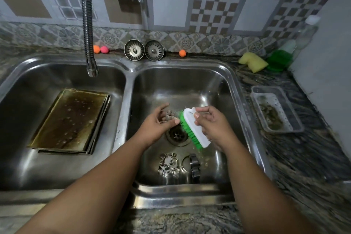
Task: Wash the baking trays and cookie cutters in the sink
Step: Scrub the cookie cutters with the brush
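Note:
Over the drain of the right sink basin, my left hand grips a small metal cookie cutter. My right hand holds a white scrub brush with green bristles, its bristles against the cutter. Two more metal cookie cutters lie on the basin floor near the front: a figure-shaped one and a dark round one. In the left basin lie stacked baking trays, stained brown and wet.
A flexible faucet hose hangs over the left basin. Two sink strainers and small orange and pink balls sit on the back ledge. On the right counter are a yellow sponge, a green dish and a clear plastic tray.

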